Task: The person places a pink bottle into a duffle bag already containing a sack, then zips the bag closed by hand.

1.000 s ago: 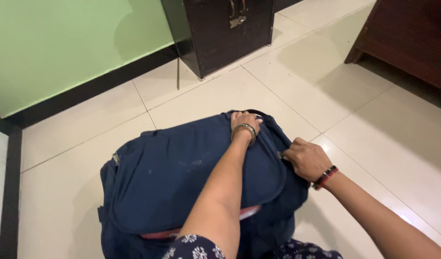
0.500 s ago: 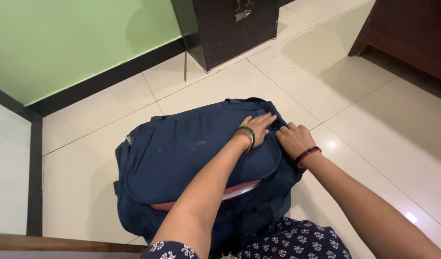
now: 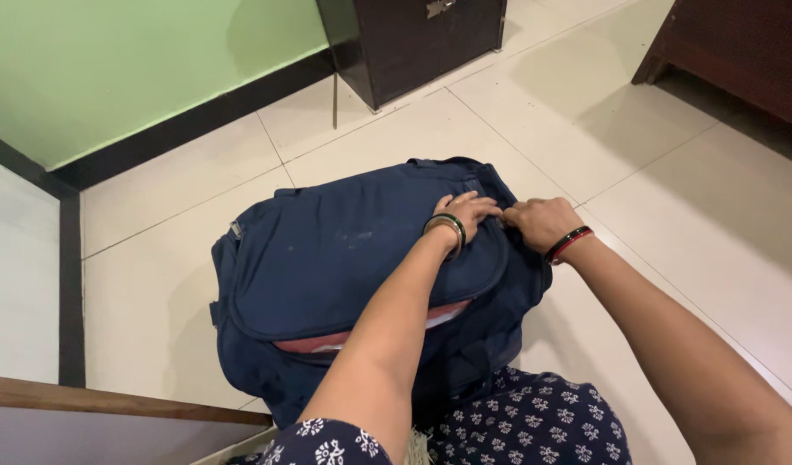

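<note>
A dark blue fabric bag [image 3: 327, 267] lies on the pale tiled floor in front of me. Its top flap gapes along the near edge, where red and white contents [image 3: 327, 343] show through. My left hand [image 3: 469, 212], with bangles at the wrist, presses flat on the flap near its far right corner. My right hand [image 3: 541, 222], wearing a red and black bracelet, is closed on the zip edge at that same corner, touching my left fingertips. The zip pull itself is hidden under my fingers.
A dark wooden cabinet [image 3: 422, 39] stands against the green wall [image 3: 112, 60] at the top. Dark furniture [image 3: 740, 60] fills the top right corner. A wooden edge [image 3: 112, 400] runs along the lower left. My patterned dark blue clothing [image 3: 516, 422] shows at the bottom.
My right hand has moved from the bag's right side up to the far right corner, meeting my left hand. The view has shifted, so the bag sits higher in the picture.
</note>
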